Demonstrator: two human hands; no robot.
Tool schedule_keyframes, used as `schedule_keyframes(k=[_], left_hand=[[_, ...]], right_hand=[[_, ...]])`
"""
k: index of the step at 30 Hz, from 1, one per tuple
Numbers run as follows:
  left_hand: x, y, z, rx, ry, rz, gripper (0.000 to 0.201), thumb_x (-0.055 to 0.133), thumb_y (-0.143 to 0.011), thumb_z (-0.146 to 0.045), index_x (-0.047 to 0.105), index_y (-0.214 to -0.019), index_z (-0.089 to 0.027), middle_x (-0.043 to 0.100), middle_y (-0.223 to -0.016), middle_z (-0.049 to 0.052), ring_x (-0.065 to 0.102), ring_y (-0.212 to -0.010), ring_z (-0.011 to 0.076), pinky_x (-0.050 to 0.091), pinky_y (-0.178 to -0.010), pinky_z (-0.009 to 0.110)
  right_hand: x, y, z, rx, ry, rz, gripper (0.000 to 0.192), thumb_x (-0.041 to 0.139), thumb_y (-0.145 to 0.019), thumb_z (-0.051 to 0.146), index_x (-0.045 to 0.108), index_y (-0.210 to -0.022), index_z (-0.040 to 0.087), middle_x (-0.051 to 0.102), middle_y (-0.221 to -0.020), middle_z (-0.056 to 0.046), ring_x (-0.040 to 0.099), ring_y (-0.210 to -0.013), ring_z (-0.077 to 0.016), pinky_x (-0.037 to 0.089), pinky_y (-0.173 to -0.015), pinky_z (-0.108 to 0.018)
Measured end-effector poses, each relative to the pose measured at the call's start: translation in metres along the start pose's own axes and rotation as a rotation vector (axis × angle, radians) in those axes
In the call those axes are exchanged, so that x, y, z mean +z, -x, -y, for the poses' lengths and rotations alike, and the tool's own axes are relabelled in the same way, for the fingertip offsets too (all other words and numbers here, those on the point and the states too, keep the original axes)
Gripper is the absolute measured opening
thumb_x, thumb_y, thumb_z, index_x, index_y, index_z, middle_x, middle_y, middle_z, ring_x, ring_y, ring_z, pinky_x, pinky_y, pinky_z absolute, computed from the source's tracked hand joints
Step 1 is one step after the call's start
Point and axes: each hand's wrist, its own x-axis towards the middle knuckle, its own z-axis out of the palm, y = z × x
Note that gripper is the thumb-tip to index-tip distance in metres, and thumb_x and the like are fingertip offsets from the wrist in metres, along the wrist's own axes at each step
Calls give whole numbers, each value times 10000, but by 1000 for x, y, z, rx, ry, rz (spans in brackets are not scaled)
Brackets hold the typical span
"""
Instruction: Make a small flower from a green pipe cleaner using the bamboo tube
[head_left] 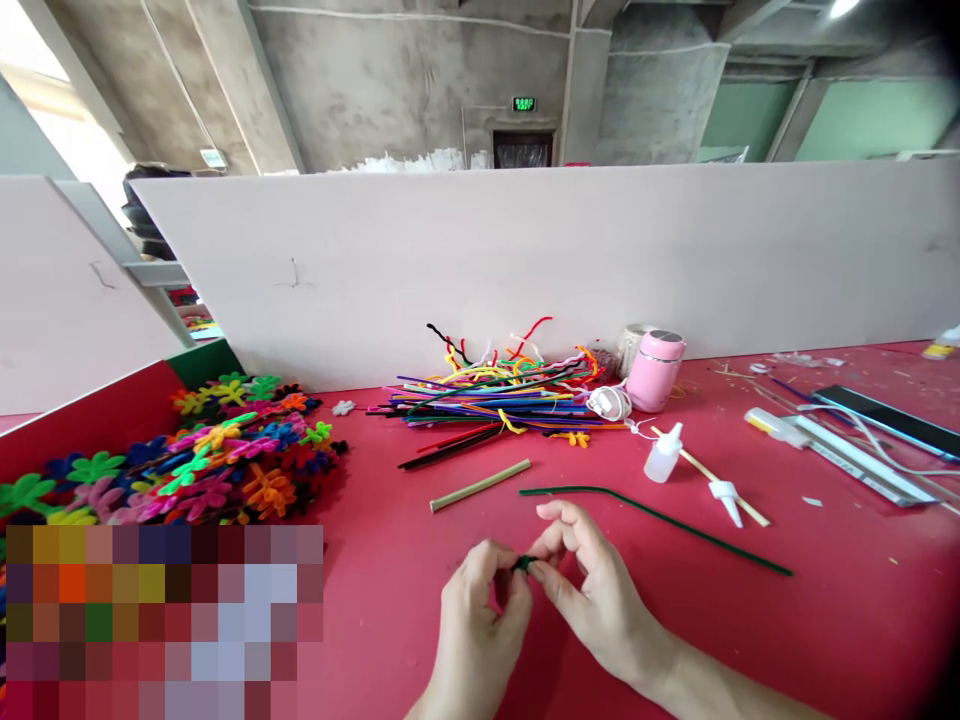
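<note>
Pinching a small dark green fuzzy piece (524, 564) between both hands, I have it over the middle of the bench (390, 590), well apart from the back edge where a white board (420, 260) stands. My left hand (484, 612) has thumb and index finger closed on one side of it; my right hand (600, 590) grips the other side by thumb and fingertip, its remaining fingers raised and curled. So much is covered that I cannot tell the piece's exact shape.

The hold is what I would watch. If one pinch slackens while the other pulls, the piece could spring loose, supposing there is wire under the fuzz; twisting too hard might break that wire or shed the pile.

Just beyond my fingers, a long green stem (675, 520) slants toward the bench's right end, close enough to my right knuckles that a careless lift could push it askew. A bamboo-like tube (481, 486) lies between it and the back edge, and being round it might roll if nudged. Toward the right end, a squeeze bottle (663, 460) stands upright; it looks light, so a wide sweep of my right forearm could tip it.
</note>
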Motion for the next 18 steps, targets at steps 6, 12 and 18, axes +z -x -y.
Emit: schedule_keyframes(k=[6,12,18], left_hand=[[4,0,5,77,-114,-35,119,455,-703,-108,488,-624,-190,498,-557,-26,449,-494,110,385,-497,200],[4,-5,12,208,-266,-90,127,469,-694,-117,455,-597,-199,503,-549,-14,491,-508,134,391,-492,215],[-2,-17,8,339,-306,-45,122,447,-726,-107,475,-643,-192,516,-568,-7,497,-529,142,387,-497,226]], right_hand=[[6,2,-5,3,28,-38,256,489,-804,149,378,-1028,204,555,-757,0,563,-723,-138,468,-707,-259],[13,0,-10,18,-38,-82,221,519,-790,181,435,-994,180,553,-781,-12,541,-718,-136,449,-695,-261],[11,-14,6,123,-246,-49,264,572,-772,315,500,-978,167,554,-779,-4,528,-724,-130,418,-682,-252]])
